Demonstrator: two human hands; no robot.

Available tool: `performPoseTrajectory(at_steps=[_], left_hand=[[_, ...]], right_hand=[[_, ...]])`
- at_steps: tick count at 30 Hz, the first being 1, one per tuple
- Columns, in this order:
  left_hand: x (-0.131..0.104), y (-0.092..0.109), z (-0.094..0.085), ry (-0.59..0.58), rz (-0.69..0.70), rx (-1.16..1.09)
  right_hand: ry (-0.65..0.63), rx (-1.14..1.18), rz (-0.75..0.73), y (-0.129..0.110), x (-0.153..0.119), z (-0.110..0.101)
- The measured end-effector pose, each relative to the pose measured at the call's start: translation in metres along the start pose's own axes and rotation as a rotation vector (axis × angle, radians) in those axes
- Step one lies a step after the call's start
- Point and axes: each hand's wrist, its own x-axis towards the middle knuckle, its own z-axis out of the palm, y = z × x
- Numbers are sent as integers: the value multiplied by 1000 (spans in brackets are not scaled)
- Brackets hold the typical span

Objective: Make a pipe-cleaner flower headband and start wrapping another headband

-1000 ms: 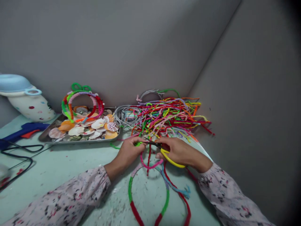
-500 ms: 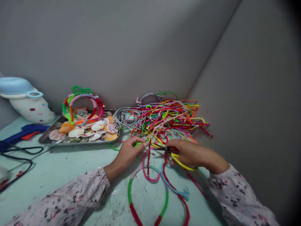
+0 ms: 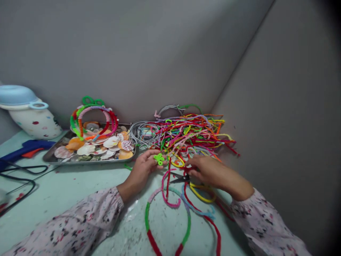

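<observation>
A small bright green looped shape rests in my left hand, held against its fingers. Scissors with yellow handles lie under my right hand, their dark blades apart and pointing left. The fingers of my right hand are bent above the scissors' pivot; whether they grip anything is hidden. Between the hands are a pink curled pipe cleaner and a red one. Nearer me lies a hoop wrapped in green, red and pink.
A heap of coloured pipe cleaners and wire coils sit against the wall. A metal tray holds shells and wrapped hoops. At the left are a blue glue gun, a black cable and a spotted container.
My left hand has turned, bringing the green shape into fuller view. The scissors have come down towards me with their blades opened wider, and my right hand has shifted slightly left.
</observation>
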Motion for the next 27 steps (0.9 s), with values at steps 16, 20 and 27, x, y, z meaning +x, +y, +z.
performPoseTrajectory(at_steps=[16,20,27], left_hand=[[2,-5,-3,-8,-1,9],[3,-5,-2,-3,-8,18],[2,-6,-3,-14,-20,13]], right_hand=[[257,-102,175,-15,47,43],[283,-23,192,-10,50,44],[221,416,186,7,48,31]])
